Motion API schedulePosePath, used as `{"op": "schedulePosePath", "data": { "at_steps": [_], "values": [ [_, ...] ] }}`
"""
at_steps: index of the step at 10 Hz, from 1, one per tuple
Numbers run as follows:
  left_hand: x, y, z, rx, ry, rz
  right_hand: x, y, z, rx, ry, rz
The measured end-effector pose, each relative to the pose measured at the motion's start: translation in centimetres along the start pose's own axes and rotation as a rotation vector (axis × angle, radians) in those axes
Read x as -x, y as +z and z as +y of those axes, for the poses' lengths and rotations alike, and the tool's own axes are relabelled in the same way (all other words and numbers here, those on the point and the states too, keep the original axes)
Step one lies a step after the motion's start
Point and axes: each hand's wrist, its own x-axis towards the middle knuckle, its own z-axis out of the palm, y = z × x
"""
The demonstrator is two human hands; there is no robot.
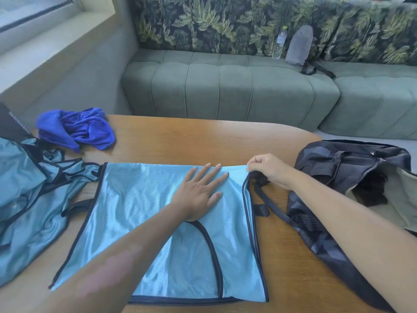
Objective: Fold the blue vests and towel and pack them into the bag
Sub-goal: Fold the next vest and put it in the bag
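A light blue vest with dark trim lies spread flat on the wooden table. My left hand presses on its middle with straight, spread fingers. My right hand pinches the vest's far right corner. More light blue vests lie heaped at the left. A crumpled royal blue towel sits at the far left of the table. The dark bag lies open at the right, its strap trailing beside the vest.
A green tufted sofa runs behind the table, with a water bottle and a grey pouch on it. A dark object stands at the far left edge. A window sill is at upper left.
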Motion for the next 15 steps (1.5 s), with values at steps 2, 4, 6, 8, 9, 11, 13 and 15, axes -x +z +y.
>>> {"op": "schedulePosePath", "data": {
  "at_steps": [2,4,6,8,9,11,13,15],
  "values": [
    [0.0,0.0,0.1,0.002,-0.001,0.004,0.4,-0.6,0.5,-0.092,0.027,-0.006],
    [0.0,0.0,0.1,0.007,-0.002,-0.001,0.5,-0.9,1.0,0.024,0.023,0.069],
    [0.1,0.1,0.0,0.01,0.0,0.008,1.2,-1.4,0.5,0.06,0.024,0.042],
    [0.0,0.3,-0.1,-0.005,0.001,0.012,0.7,0.1,0.4,0.24,-0.005,0.229],
    [0.0,0.3,-0.1,-0.014,0.0,0.016,0.6,1.1,0.6,0.343,-0.062,0.304],
    [0.0,0.3,-0.1,-0.017,0.004,0.019,0.6,0.7,0.4,0.405,-0.026,0.278],
    [0.0,0.3,0.0,0.0,-0.003,0.014,4.2,4.6,-1.0,0.575,-0.363,0.287],
    [0.0,0.1,0.1,-0.008,-0.012,0.002,7.3,7.9,4.5,1.022,-0.235,0.072]
  ]
}}
